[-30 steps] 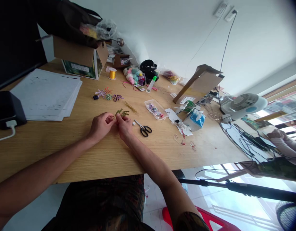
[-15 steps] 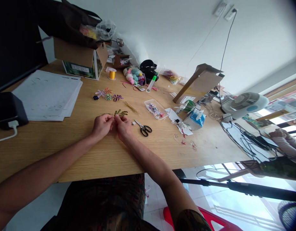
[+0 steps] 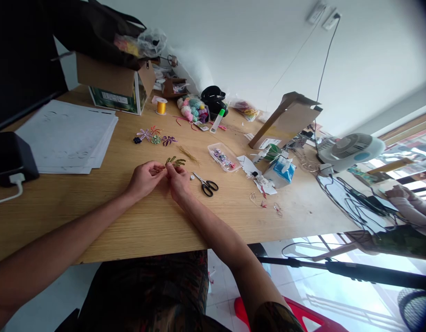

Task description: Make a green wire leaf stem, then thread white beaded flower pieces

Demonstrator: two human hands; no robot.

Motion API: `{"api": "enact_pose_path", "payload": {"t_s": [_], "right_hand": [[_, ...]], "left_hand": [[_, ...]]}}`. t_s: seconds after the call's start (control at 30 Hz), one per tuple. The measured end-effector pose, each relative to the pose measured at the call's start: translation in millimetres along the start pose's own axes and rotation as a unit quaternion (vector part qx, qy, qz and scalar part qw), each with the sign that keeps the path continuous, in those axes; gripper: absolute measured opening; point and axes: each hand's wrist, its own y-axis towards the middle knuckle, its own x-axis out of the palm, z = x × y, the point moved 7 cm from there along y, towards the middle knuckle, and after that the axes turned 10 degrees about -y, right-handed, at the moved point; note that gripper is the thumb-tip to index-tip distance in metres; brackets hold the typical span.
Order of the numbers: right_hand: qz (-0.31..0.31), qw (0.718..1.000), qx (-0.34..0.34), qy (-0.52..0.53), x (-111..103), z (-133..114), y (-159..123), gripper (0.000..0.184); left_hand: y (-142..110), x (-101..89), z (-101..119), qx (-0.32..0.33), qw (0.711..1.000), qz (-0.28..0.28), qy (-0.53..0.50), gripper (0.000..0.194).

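My right hand [image 3: 179, 180] pinches an olive-green piece of cord work [image 3: 177, 162] between thumb and fingers. Several narrow leaf-like loops fan out from its grip toward the right. My left hand [image 3: 146, 179] is closed at the base of the same piece, its fingertips meeting my right thumb. What exactly lies between the left fingertips is too small to make out clearly. Just beyond the hands lies a bundle of golden-brown strands [image 3: 189, 155]. Black-handled scissors [image 3: 206, 185] rest to the right, beside a small round silvery item [image 3: 192, 177].
Small coloured cord flowers [image 3: 156, 138] lie behind the hands, near a yellow thread spool [image 3: 161, 107]. A clear bead box [image 3: 224, 157] and tissue pack [image 3: 281, 170] stand to the right. Paper sheets [image 3: 65, 138] cover the left. Another person's hands [image 3: 401, 193] show far right.
My left hand has shifted slightly, its fingers less curled and closer to the right thumb. The olive-green piece has moved a little to the right. Other things stay in place.
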Motion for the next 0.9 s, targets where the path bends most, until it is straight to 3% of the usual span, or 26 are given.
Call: {"api": "enact_pose_path", "payload": {"t_s": [0.13,0.27,0.37,0.47,0.5,0.57,0.63,0.7,0.8,0.9], "right_hand": [[0.012,0.997,0.06,0.055,0.3,2.6,-0.7,0.02],[0.025,0.997,0.063,0.045,-0.4,-0.6,-2.8,0.02],[0.034,0.997,0.056,0.046,-0.9,-3.0,-4.7,0.022],[0.029,0.996,0.057,0.055,0.2,-4.9,-6.7,0.021],[0.018,0.996,0.06,0.059,1.8,-5.2,-7.2,0.021],[-0.008,0.996,0.062,0.064,5.3,-5.8,-7.8,0.022],[-0.021,0.996,0.06,0.061,6.5,-6.4,-7.6,0.023],[-0.017,0.997,0.056,0.051,4.8,-6.8,-6.7,0.022],[-0.009,0.999,0.037,0.02,0.7,-9.9,-4.8,0.021],[-0.024,0.999,0.023,-0.012,-0.8,-13.6,-3.5,0.02]], "left_hand": [[-5.8,-1.4,19.6,0.161,0.959,0.027,0.232,0.012],[-11.6,4.0,29.0,0.21,0.928,0.025,0.307,0.015],[-9.8,1.7,24.4,0.15,0.956,0.045,0.248,0.012],[-5.3,0.3,6.6,0.001,0.998,0.046,0.031,0.01],[-4.8,3.2,-0.8,-0.061,0.996,0.032,-0.062,0.01],[-6.2,12.7,-11.5,-0.17,0.961,-0.01,-0.216,0.009],[-7.6,17.8,-15.2,-0.228,0.931,-0.038,-0.284,0.008],[-5.7,14.2,-15.1,-0.223,0.936,-0.035,-0.27,0.007],[1.1,3.6,-7.9,-0.134,0.975,-0.015,-0.178,0.008],[5.0,-1.3,-3.7,-0.084,0.988,-0.012,-0.126,0.011]]}}
